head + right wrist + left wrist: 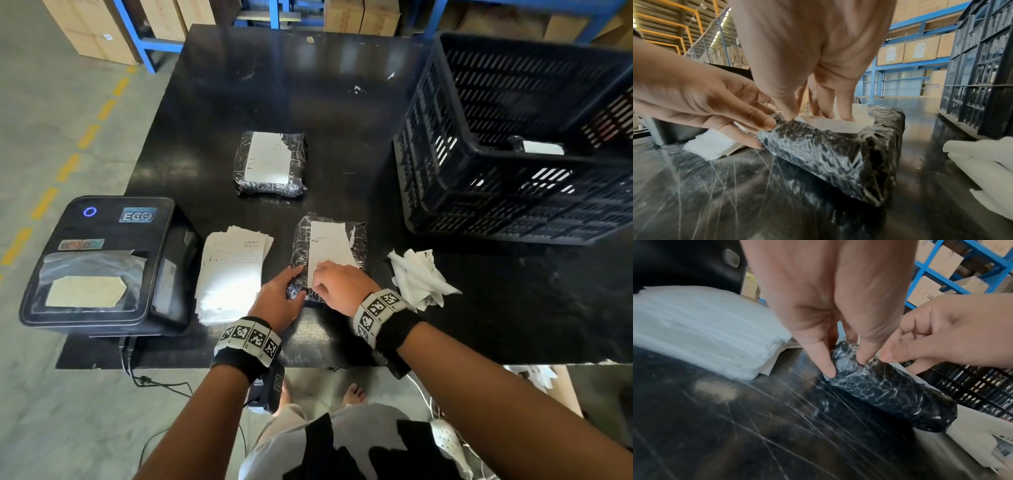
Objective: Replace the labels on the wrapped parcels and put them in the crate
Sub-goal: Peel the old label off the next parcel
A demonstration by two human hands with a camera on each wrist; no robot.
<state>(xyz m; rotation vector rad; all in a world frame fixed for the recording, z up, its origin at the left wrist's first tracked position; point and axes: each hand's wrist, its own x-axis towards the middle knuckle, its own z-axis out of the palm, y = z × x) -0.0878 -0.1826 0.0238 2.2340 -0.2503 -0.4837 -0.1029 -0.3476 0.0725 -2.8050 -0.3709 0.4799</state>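
Note:
A black film-wrapped parcel (301, 246) (838, 154) (890, 395) lies near the table's front edge, with a white label (329, 246) (838, 125) torn at one far corner. My left hand (279, 296) (842, 365) grips the parcel's near-left corner, thumb and a finger dug into the film. My right hand (337, 282) (797, 116) pinches the label's near-left corner, its other fingertips (846, 115) standing on the label. The label's near edge lifts slightly off the film. A second wrapped parcel (270, 164) with a torn label lies farther back. The black crate (479, 171) stands at the right.
A stack of white label sheets (233, 270) lies left of the parcel, beside a black label printer (99, 260) at the table's left corner. Crumpled white paper (421, 277) lies to the right. Inside the crate lies a labelled parcel (543, 148). Shelves with cartons stand behind.

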